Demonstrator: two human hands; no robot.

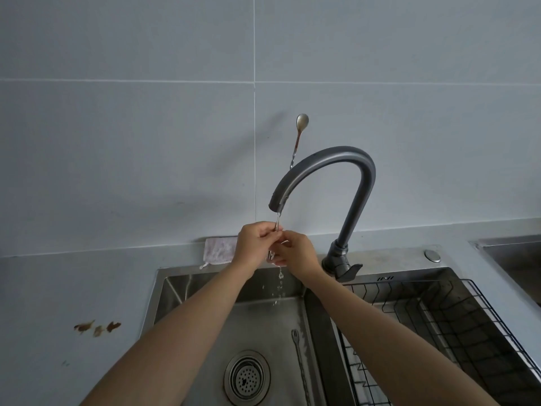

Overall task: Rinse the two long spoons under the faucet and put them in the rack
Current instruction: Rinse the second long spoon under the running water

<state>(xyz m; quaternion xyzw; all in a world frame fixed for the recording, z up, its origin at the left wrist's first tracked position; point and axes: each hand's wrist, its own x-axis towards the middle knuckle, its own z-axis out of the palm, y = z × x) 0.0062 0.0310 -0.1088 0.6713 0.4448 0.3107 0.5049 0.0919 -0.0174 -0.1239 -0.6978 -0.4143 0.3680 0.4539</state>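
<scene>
Spoon (pixel 301 122) upright under the faucet (pixel 345 159), bowl at the top against the tiled wall, thin handle running down behind the spout and into both hands. Left hand (pixel 253 244) with fingers curled round the handle just below the spout mouth. Right hand (pixel 295 253) touching it, fingers pinched together on the same handle a little lower. Thin stream of water (pixel 277 219) falling from the spout onto the fingers, drops scattering below them into the sink (pixel 263 317). Second long utensil (pixel 298 356) flat on the sink floor near its right wall, twisted handle, pronged end toward the back, other end cut off by the frame edge. Round drain (pixel 247 376) to its left, near the front edge. Black wire rack (pixel 456 326) in the right half of the sink, past the divider. Pale cloth (pixel 219 249) on the back rim of the sink, behind the left hand. Brown stains (pixel 96 327) on the counter (pixel 73 288) left of the sink.
</scene>
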